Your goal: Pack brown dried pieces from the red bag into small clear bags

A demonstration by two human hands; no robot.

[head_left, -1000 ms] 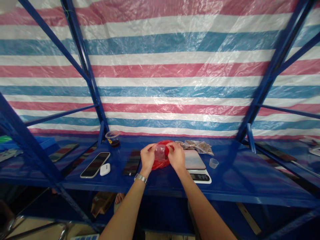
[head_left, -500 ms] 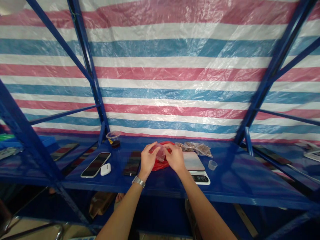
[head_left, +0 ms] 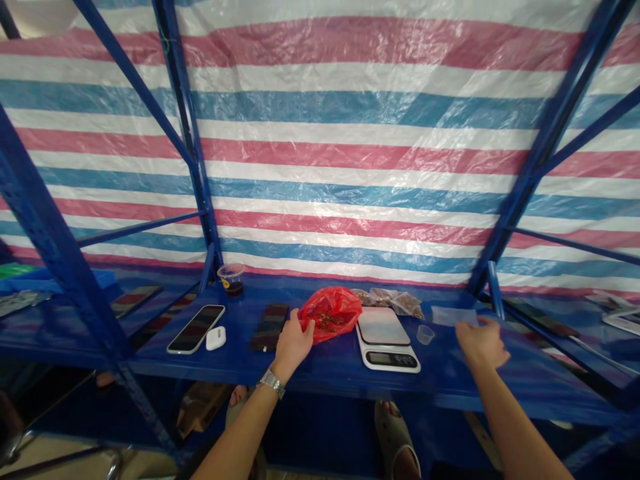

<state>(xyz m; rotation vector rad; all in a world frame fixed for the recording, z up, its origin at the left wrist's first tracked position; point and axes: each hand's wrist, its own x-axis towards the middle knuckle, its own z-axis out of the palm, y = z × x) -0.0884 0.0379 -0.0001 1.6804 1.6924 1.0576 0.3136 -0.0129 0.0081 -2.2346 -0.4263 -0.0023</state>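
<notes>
My left hand (head_left: 293, 341) is closed on the near edge of a red plastic bag (head_left: 333, 312) that lies on the blue shelf (head_left: 320, 367) and holds small brown pieces. My right hand (head_left: 481, 341) is out to the right of the white kitchen scale (head_left: 384, 332). Its curled fingers pinch the near edge of a small clear plastic bag (head_left: 453, 315) lying flat on the shelf. A tiny clear cup (head_left: 425, 333) stands between the scale and my right hand.
Behind the scale lie clear packets of brown bits (head_left: 393, 300). To the left are a dark phone (head_left: 270, 327), a white earbud case (head_left: 216, 338), a phone (head_left: 196, 328) and a cup of dark liquid (head_left: 233, 279). Blue uprights frame the bay; a sandalled foot (head_left: 397, 433) shows below.
Both hands were together over the red bag, handling the small clear bag. My right hand has carried the clear bag right, past the scale; my left hand stays at the red bag.
</notes>
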